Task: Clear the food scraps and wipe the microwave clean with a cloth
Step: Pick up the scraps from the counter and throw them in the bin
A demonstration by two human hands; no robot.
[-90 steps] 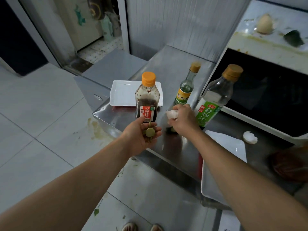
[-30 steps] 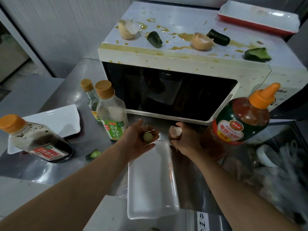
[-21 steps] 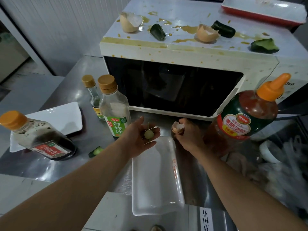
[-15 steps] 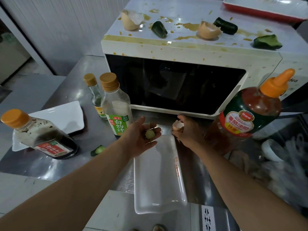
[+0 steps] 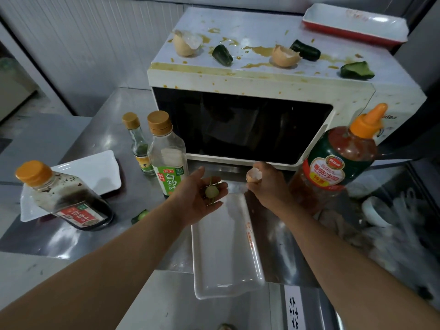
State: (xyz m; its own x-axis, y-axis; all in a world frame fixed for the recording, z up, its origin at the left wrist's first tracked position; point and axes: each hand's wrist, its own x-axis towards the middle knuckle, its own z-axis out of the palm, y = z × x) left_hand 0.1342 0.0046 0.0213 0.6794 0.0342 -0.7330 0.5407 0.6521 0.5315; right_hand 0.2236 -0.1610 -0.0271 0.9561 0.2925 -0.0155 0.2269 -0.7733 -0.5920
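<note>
A cream microwave [image 5: 250, 84] stands on the steel counter, its top smeared with yellow sauce. Two eggshell halves [image 5: 184, 44] [image 5: 284, 58] and three dark green cucumber pieces [image 5: 222, 54] [image 5: 304, 50] [image 5: 356, 71] lie on its top. My left hand [image 5: 197, 198] is palm up in front of the microwave door, with a small green cucumber slice [image 5: 212, 191] lying on it. My right hand [image 5: 267, 186] pinches an eggshell piece [image 5: 253, 175] just below the door. No cloth is clearly seen.
Two clear bottles [image 5: 167, 153] [image 5: 138, 141] stand left of the microwave, a dark sauce bottle [image 5: 64, 198] leans at far left, a ketchup bottle [image 5: 338, 163] at right. White trays [image 5: 238, 282] [image 5: 104, 165] sit on the counter. A cucumber bit [image 5: 140, 216] lies there. A red-rimmed dish [image 5: 352, 22] sits on the microwave.
My view swung from the counter's left end to the microwave front. Both hands moved with it, still carrying the cucumber slice and the eggshell piece.
</note>
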